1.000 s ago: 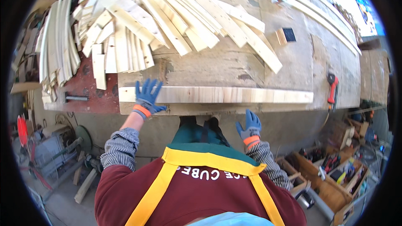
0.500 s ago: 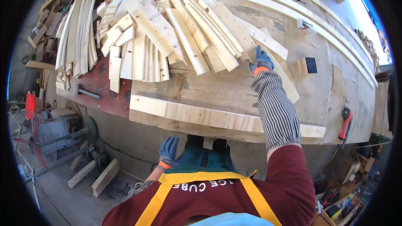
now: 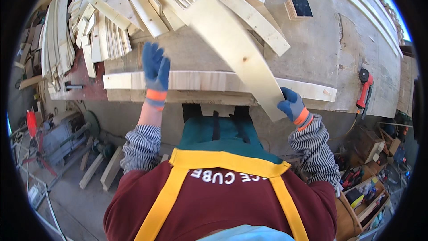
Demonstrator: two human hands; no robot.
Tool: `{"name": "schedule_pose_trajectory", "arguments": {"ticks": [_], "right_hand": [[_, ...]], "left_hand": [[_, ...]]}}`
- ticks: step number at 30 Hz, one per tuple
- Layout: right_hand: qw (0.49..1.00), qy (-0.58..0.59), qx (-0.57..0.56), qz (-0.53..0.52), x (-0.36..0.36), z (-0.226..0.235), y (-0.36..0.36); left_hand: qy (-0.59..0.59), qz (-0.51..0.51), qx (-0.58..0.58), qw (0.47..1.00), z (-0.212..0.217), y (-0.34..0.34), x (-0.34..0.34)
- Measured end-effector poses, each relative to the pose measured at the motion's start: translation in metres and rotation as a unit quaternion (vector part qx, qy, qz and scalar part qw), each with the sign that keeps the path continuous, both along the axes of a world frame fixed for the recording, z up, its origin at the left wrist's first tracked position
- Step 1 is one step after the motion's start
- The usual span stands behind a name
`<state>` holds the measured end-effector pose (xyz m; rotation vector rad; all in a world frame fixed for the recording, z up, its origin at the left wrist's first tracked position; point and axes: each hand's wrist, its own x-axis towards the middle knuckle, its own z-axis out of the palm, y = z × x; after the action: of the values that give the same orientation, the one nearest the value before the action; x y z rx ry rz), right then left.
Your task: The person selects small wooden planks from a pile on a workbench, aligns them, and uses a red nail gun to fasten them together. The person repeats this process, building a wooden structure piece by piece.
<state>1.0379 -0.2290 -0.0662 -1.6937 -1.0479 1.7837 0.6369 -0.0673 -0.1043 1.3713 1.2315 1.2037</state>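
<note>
Blue-grey-gloved, the left hand (image 3: 156,70), empty with fingers loosely extended, overlaps a long pale wooden strip (image 3: 198,81) (contact unclear). A broad, knotted pale wooden plank (image 3: 244,58) slants across that strip, near end pinched by the curled, blue-grey-gloved right hand (image 3: 293,105).

At six o'clock, bold white capitals, a line of lettering (image 3: 228,177), run across the chest of the maroon sweatshirt (image 3: 223,207)! From up here they stand upside down, tucked in between two yellow straps (image 3: 156,205), and the yellow band (image 3: 232,162) cuts close along the row, hiding part of it. That's the one legible print on show! Over at three o'clock, any marking on the red power tool (image 3: 365,87) is too small to make out.
</note>
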Motion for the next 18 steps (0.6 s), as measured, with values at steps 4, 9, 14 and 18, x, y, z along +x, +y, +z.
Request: {"name": "schedule_pose_trajectory", "arguments": {"ticks": [4,9,14,18], "right_hand": [[0.989,-0.111,0.084,0.041,0.053,-0.019,-0.057],[0.931,-0.283,0.031,0.23,0.13,-0.046,-0.071],[0.914,-0.282,0.012,0.291,0.145,-0.06,-0.024],[0.921,-0.255,-0.007,0.293,0.152,-0.054,0.007]], "left_hand": [[-0.14,0.02,-0.11,0.984,-0.011,-0.036,0.079],[0.49,-0.082,0.056,0.866,-0.054,-0.085,0.083],[0.664,-0.272,-0.086,0.691,-0.033,-0.084,0.103],[0.698,-0.329,-0.081,0.631,-0.044,-0.068,0.118]]}}
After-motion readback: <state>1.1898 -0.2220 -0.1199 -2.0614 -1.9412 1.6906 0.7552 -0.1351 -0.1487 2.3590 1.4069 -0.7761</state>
